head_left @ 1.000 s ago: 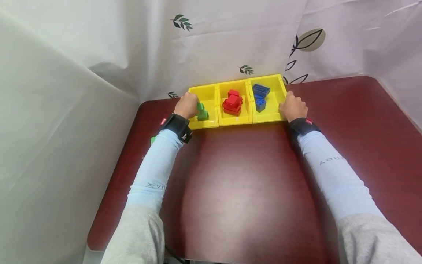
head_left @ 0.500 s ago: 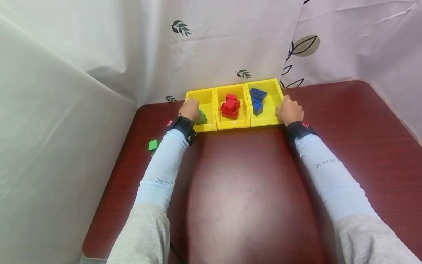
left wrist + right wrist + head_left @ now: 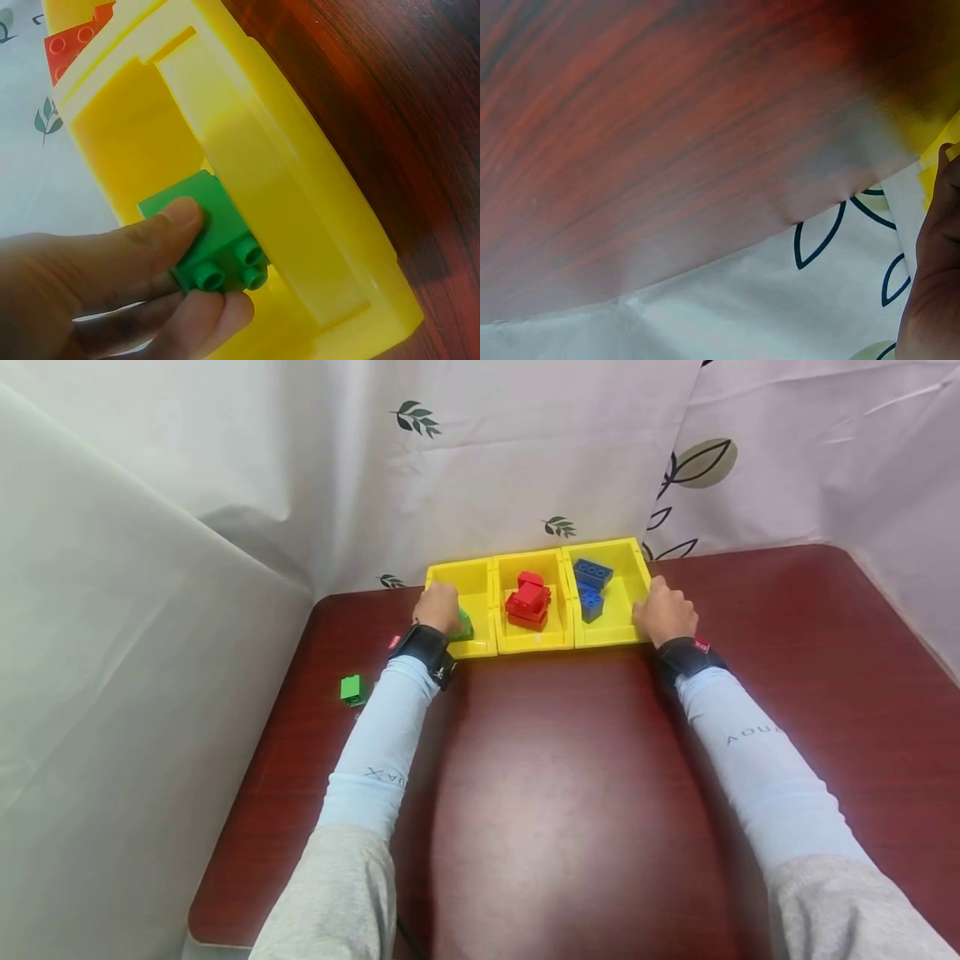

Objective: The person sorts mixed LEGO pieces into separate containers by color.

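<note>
My left hand [image 3: 438,608] is over the left of three joined yellow bins. In the left wrist view, its thumb and fingers [image 3: 180,214] pinch a green toy building block [image 3: 217,217] with studs, low inside the bin [image 3: 277,195] by its wall. My right hand [image 3: 665,612] grips the outer rim of the right-hand yellow bin [image 3: 624,618]; in the right wrist view, the hand [image 3: 937,262] shows only at the edge and its fingertips are mostly hidden. Red blocks [image 3: 529,600] lie piled in the middle bin, and blue blocks [image 3: 591,589] in the right one.
Another green block [image 3: 352,690] lies on the dark red table [image 3: 540,777], left of my left forearm. A white curtain [image 3: 495,460] with leaf prints hangs right behind the bins, and a further white sheet [image 3: 135,677] borders the left side.
My left hand has moved slightly right and down into the left bin with the green block. The green block on the table has come into fuller view. My right hand stays at the rim.
</note>
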Demonstrator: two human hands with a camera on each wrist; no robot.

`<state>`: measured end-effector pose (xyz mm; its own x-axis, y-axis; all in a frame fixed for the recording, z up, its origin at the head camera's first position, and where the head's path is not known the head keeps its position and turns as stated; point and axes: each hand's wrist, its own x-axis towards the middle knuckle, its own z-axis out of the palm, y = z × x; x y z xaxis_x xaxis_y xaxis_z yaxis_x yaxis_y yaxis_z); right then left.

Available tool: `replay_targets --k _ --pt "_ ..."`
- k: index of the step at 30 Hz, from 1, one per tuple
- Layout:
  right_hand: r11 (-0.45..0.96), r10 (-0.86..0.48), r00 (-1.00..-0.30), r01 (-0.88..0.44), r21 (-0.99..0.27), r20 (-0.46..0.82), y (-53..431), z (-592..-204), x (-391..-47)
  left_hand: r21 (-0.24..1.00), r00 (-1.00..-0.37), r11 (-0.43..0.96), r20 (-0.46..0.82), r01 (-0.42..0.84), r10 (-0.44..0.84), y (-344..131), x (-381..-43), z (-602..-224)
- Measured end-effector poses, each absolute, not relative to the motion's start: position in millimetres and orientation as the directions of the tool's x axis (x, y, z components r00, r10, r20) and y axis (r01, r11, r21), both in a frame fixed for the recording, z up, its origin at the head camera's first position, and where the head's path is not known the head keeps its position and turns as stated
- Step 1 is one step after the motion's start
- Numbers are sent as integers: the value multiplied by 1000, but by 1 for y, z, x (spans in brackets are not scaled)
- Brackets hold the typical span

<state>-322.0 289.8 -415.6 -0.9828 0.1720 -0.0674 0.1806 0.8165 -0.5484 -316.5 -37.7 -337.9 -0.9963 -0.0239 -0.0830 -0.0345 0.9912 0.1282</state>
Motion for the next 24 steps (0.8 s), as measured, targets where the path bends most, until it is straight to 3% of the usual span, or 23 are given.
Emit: replay_targets --k 10,24 --pt "818 181 -982 184 -545 -58 289 -415 -321 183 -995 981 -89 -64 -49 -40 -316 -339" --pt "813 190 -980 190 -550 -57 290 -415 -321 109 -1000 994 -27 -13 -10 -40 -308 -346"
